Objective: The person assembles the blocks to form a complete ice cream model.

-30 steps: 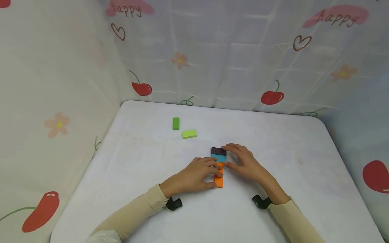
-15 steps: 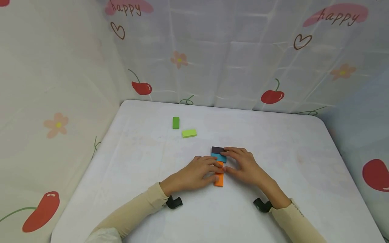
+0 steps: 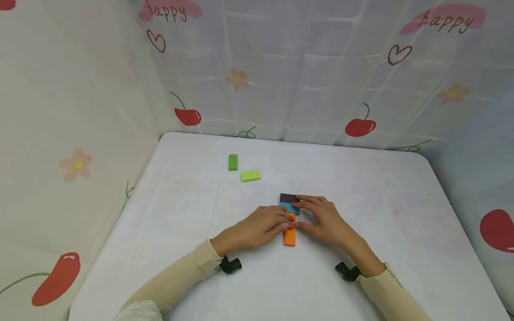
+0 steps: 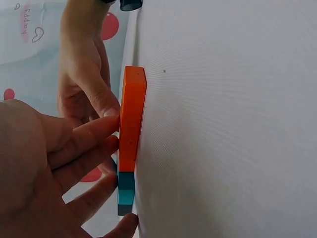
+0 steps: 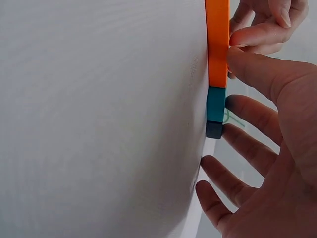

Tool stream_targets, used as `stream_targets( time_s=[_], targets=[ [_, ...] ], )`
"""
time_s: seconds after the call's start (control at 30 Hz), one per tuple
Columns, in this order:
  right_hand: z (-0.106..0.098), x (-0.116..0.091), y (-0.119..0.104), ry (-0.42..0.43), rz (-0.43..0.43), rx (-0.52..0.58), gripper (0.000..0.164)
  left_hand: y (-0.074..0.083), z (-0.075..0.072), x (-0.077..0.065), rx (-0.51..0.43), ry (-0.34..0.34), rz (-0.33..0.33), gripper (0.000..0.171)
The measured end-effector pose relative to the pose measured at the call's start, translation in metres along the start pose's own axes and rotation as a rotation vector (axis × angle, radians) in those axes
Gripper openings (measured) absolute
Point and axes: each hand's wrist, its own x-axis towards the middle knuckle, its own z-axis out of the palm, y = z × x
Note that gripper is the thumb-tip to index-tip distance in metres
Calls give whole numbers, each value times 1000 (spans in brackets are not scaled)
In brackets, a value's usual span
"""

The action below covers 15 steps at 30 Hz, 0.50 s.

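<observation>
On the white table, a dark block [image 3: 288, 198] and a blue block [image 3: 286, 207] lie side by side, crosswise. An orange block section [image 3: 289, 238] runs from the blue block toward the near side, forming a T shape. My left hand [image 3: 257, 228] rests its fingers on the orange section from the left, covering part of it. From the right, my right hand [image 3: 326, 221] touches the dark and blue blocks with spread fingertips, its thumb at the orange section. The right wrist view shows its fingertips at the teal-looking blue block [image 5: 216, 104] and dark block [image 5: 214, 130].
A green block [image 3: 233, 162] and a lime block [image 3: 250, 176] lie apart, farther back to the left. Patterned white curtains [image 3: 301, 89] hang behind and beside the table [image 3: 361, 178]. Black wrist cameras [image 3: 230, 265] sit under both forearms.
My right hand's fingers have shifted slightly toward me, onto the dark and blue blocks. My left thumb has moved up along the orange section, closer to the other fingers.
</observation>
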Motion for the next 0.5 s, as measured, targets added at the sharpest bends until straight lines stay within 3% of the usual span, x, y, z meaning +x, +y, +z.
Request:
stream_targets(
  time_s=[0.3,0.5],
  targets=[
    [5,-6,0,-3,-13,29,54,-1,-1,-3,-38,-14,8,35],
    [4,-8,2,19,-30,53,55,1,-1,0,-10,6,6,35]
  ],
)
